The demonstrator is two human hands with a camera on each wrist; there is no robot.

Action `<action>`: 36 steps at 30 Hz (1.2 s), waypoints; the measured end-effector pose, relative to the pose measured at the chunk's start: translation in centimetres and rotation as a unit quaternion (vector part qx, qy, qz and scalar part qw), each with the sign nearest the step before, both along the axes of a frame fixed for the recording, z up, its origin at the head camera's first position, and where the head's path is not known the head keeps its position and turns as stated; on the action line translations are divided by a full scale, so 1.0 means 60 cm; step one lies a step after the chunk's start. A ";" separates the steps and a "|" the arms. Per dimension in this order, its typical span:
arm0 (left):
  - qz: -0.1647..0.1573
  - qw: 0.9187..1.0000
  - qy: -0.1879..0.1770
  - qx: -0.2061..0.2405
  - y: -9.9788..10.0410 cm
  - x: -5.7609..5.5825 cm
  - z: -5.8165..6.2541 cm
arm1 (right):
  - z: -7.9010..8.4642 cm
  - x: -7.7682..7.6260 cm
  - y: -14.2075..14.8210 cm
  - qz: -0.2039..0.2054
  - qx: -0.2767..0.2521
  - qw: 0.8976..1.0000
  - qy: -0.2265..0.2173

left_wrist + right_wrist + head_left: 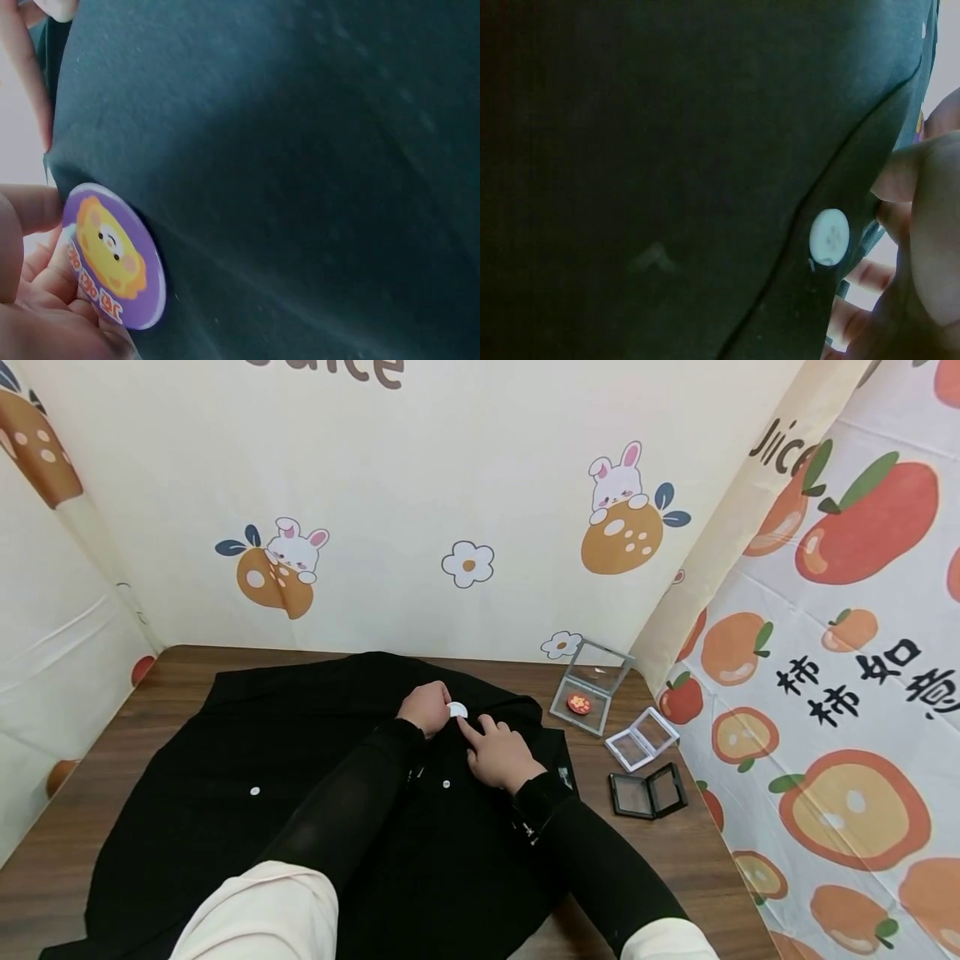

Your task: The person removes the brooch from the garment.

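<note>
A black buttoned garment [300,752] is spread over the table, with a small white button [446,784] below the hands. My left hand [427,708] pinches a round badge [116,259] at the garment's edge. The badge is purple with a yellow cartoon animal face and orange-red lettering, and from the head only a pale sliver of it shows. Just right of it, my right hand [504,753] grips the cloth edge, thumb on top and fingers underneath. Beside that thumb, another white button [829,237] shows in the right wrist view.
At the right of the wooden table [585,793] stand three small opened cases: a grey one [577,725] with a red round badge [578,703] inside, a white one [643,742] and a black one [651,797]. Printed cloth hangs behind and at both sides.
</note>
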State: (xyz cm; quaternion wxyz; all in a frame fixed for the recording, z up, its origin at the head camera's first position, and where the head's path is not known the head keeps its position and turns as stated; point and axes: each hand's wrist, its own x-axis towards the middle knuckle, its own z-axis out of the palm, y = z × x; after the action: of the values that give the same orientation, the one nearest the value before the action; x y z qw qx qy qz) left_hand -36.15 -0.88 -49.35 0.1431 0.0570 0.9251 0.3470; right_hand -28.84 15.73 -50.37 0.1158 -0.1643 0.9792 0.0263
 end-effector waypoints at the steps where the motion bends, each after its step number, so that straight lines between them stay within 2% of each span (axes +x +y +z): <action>1: 0.000 1.000 0.001 0.002 -0.002 0.001 0.001 | 0.001 0.001 0.000 0.001 0.000 1.000 0.002; 9: -0.014 0.999 0.032 -0.023 -0.019 -0.007 -0.010 | 0.003 0.002 -0.002 -0.005 0.002 1.000 -0.004; 17: -0.011 0.999 0.035 -0.012 -0.034 -0.015 -0.023 | -0.007 -0.001 0.000 -0.006 0.001 1.000 -0.010; 23: -0.017 0.999 0.041 0.012 -0.042 -0.018 -0.024 | -0.004 0.000 -0.003 -0.004 0.009 1.000 -0.010; 27: -0.004 0.999 0.028 0.041 -0.049 -0.016 -0.017 | -0.003 0.003 -0.005 0.004 0.008 1.000 -0.006; 30: 0.007 0.997 0.032 0.070 -0.054 -0.011 -0.006 | -0.004 0.001 -0.005 0.003 0.009 1.000 -0.011; 34: 0.023 0.992 0.038 0.116 -0.056 0.007 0.018 | 0.006 0.000 -0.003 -0.008 -0.004 1.000 -0.026; 36: 0.040 0.986 0.025 0.158 -0.055 0.019 0.028 | 0.016 0.002 0.001 -0.017 -0.021 0.999 -0.036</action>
State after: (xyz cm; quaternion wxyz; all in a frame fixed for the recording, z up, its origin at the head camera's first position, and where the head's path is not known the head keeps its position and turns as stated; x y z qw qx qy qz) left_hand -34.98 -4.16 -47.68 0.0948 0.0506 0.8636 0.4926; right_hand -28.71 15.76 -49.41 0.1477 -0.1508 0.9775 -0.0020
